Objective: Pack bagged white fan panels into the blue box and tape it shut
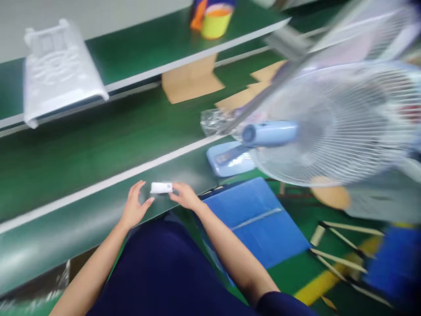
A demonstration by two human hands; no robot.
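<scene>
A small white box-like piece [160,188] with a dark square mark near its right end is at the front strip of the green workbench [98,210]. The fingers of my right hand [184,195] pinch it at that right end. On the other side, my left hand [135,205] has thumb and fingers spread apart, close to the piece's left end but not touching it. What exactly the piece is cannot be made out.
A white molded tray [62,72] overhangs the raised shelf. Brown cardboard [192,79], a clear plastic bag [213,121] and a yellow cup-like container [216,22] lie farther back. A large fan [329,127] stands right, above a blue panel [256,219].
</scene>
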